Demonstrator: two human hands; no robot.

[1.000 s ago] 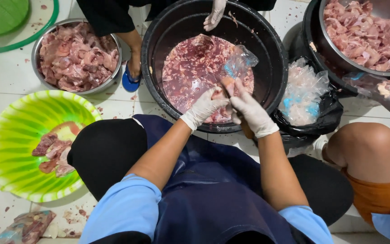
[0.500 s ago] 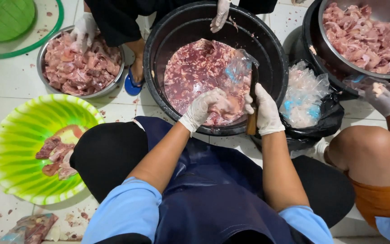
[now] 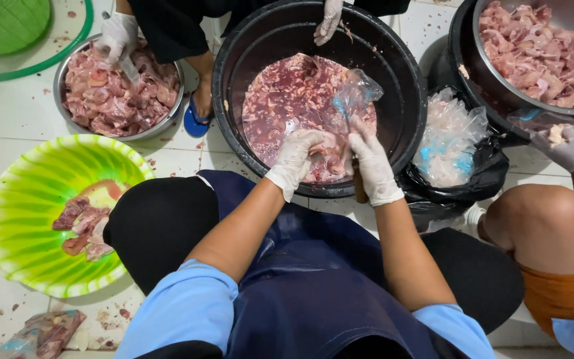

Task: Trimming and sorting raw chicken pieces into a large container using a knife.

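A pale piece of raw meat [image 3: 327, 159] sits at the near edge of the big black tub [image 3: 406, 100], just above the dark red meat and liquid [image 3: 287, 100] that fills the tub's bottom. Both gloved hands are on it. The left hand [image 3: 295, 156] curls over the piece from the left, fingers bent and closed around it. The right hand [image 3: 367, 159] grips from the right side, fingers pressed together against the meat, with a wooden handle [image 3: 360, 189] showing just below its wrist; whether that hand is holding the handle cannot be told. A clear plastic bag [image 3: 357, 93] lies crumpled on the meat just beyond the right hand.

To the right of the tub, a black bag [image 3: 479, 176] holds a heap of clear and blue plastic wrappers [image 3: 446, 139]. Beyond it stands a steel bowl of pink meat pieces [image 3: 533, 53], and a second person's gloved hand [image 3: 566, 149] holds a small scrap near it. At the tub's far rim, another person's gloved hand [image 3: 330, 20] hangs over the edge, and their other gloved hand [image 3: 117, 40] rests in a smaller steel bowl of meat [image 3: 117, 93] at upper left. A green striped basin [image 3: 21, 219] with 1 small pile of cut pieces [image 3: 84, 226] lies on the tiled floor [image 3: 1, 113] to the left, and a wrapped packet [image 3: 44, 332] lies near the bottom left corner.
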